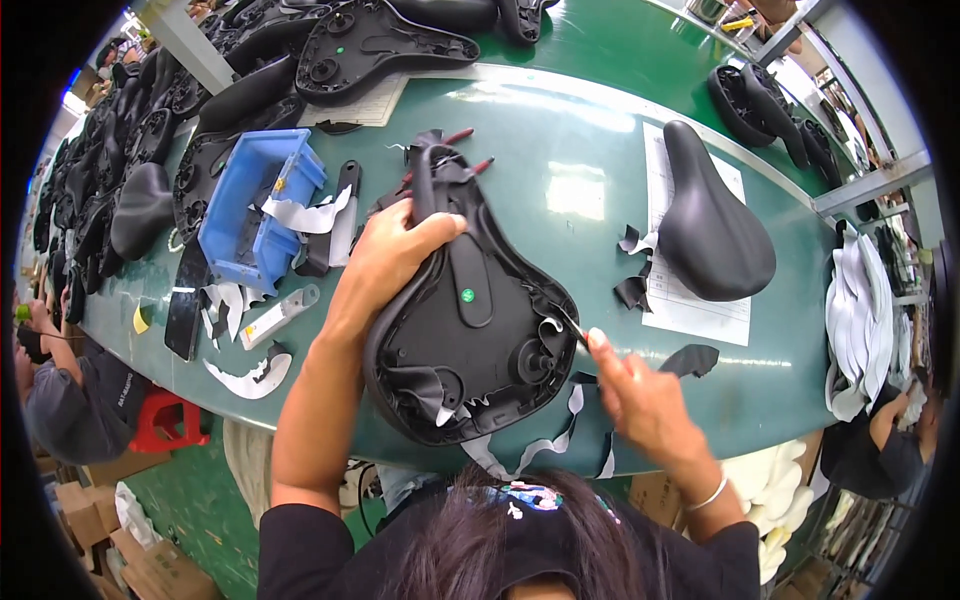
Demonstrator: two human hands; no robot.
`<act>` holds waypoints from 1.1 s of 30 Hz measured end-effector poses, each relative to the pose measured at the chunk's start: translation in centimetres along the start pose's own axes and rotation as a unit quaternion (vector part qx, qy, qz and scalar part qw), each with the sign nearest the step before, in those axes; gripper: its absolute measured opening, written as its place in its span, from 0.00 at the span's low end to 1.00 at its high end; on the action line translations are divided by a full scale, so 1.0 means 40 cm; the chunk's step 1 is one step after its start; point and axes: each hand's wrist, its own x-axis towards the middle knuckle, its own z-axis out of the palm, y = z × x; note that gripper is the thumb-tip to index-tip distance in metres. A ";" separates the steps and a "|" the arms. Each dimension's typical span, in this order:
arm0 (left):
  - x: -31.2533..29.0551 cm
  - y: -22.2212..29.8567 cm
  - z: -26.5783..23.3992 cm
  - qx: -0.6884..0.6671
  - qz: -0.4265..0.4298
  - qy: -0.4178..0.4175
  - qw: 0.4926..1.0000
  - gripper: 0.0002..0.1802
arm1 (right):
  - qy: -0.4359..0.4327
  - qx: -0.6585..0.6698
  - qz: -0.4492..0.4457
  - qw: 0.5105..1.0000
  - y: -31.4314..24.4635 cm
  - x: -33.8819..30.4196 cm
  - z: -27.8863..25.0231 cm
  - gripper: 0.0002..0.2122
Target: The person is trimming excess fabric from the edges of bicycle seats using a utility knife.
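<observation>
Currently, your right hand (640,400) is closed around a slim dark tool (574,326), its tip at the right inner rim of the black saddle (425,345). Your left hand (400,250) grips that saddle by its narrow nose, thumb laid over the edge; the rest of your fingers are mostly hidden behind it. The saddle is in the middle of the frame, hollow underside toward you, nose pointing up, with a green sticker (467,296) on its central rib. Just below its wide end, a pale curled strip (548,450) trails along the lower edge of the green table (530,110). Left of your left forearm you have a utility knife (280,317), a curved white scrap (250,380) and a dark phone (185,310); above them stands a blue bin (275,252) with a pale strip over its side. To the right of the frame, another saddle (715,230) lies smooth side up on a printed sheet (700,322). Further out, more saddles (140,210) are heaped at the upper left, and folded white material (860,310) sits at the right edge.
</observation>
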 end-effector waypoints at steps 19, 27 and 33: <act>-0.186 -0.209 -0.027 -0.096 0.088 0.281 0.951 0.24 | 0.291 0.542 0.184 0.766 -0.073 0.192 0.007 0.24; -0.171 -0.061 0.069 0.479 0.326 0.109 0.808 0.21 | 0.019 0.406 -0.116 0.906 -0.136 0.107 -0.084 0.24; -0.127 -0.101 0.133 0.362 0.296 0.127 0.875 0.13 | 0.101 0.340 0.056 0.933 -0.098 0.043 -0.084 0.24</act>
